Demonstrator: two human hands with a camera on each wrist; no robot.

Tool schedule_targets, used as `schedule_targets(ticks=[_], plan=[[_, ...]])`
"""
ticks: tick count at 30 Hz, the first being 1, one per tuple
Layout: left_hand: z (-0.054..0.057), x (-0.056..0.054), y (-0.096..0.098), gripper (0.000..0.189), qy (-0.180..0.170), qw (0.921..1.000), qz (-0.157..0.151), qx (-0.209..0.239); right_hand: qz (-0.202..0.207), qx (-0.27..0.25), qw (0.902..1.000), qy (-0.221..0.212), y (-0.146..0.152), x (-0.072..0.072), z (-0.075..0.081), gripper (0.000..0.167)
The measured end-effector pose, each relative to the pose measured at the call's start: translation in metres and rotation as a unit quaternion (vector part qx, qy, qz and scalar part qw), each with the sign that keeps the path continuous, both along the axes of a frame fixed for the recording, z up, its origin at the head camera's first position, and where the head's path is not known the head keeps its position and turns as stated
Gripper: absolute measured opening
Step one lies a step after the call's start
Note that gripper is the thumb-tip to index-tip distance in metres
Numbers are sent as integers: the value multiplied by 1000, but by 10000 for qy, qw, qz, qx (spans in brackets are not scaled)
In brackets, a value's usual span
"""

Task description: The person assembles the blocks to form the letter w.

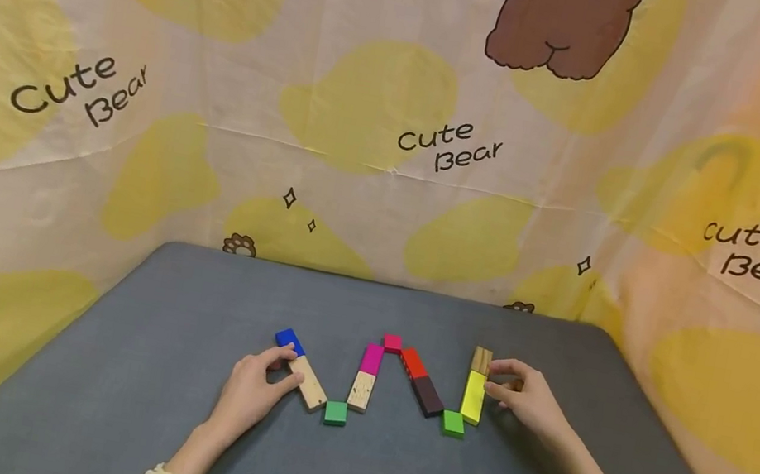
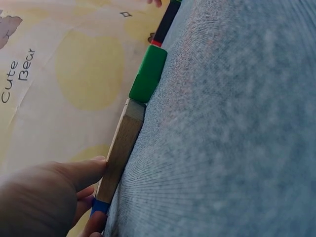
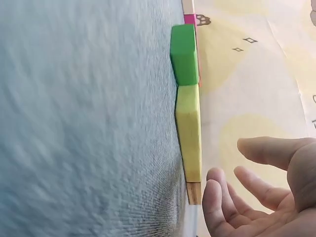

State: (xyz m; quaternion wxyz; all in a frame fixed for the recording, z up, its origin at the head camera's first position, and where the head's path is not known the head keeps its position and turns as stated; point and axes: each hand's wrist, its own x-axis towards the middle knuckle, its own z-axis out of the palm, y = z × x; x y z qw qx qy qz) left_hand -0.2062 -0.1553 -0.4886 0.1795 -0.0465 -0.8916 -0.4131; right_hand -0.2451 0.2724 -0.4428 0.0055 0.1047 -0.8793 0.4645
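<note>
My left hand (image 1: 252, 392) touches the leftmost arm of a zigzag of flat blocks. Its thumb lies at the edge of a pale wooden block (image 1: 308, 383), and a finger reaches the blue block (image 1: 288, 337) above it. In the left wrist view the thumb shows beside the wooden block (image 2: 122, 143). At the far right end, my right hand (image 1: 525, 396) has its fingers parted, close beside a yellow block (image 1: 473, 397) and a brown wood-grained block (image 1: 482, 360). The right wrist view shows nothing between those fingers.
Between the hands the zigzag runs through a green block (image 1: 335, 413), a speckled wooden block (image 1: 361, 391), magenta (image 1: 371, 358), pinkish-red (image 1: 392, 344), red (image 1: 414, 363), dark brown (image 1: 428, 396) and light green (image 1: 453, 424) blocks. Bear-print cloth (image 1: 372, 102) hangs behind the grey table (image 1: 99, 383).
</note>
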Motion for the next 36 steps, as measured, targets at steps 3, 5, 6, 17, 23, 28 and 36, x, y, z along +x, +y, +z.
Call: schedule_targets(ticks=[3,5,6,17,23,28,36], plan=[[-1,0,1,34,78,10000,-42,18,-76,4,10000,23,2,11,4,41],[-1,0,1,31,217,9997,-51,89,-124,-60,9999,7,1,19,6,42],[-1,0,0,29,288,9995,-45,126,-166,-93,9998,0,0,23,7,42],[1,5,-7,32,191,9995,57,231,-952,-179,9950,-234,-25,59,7,37],[4,4,-7,36,80,9997,47,225,-1444,347,9888,140,-32,73,8,40],[8,4,-5,41,10,9999,-28,158,-1653,779,9803,754,-31,79,10,43],[19,6,-4,40,181,9997,-48,-132,-1825,1125,9660,1447,-26,80,8,47]])
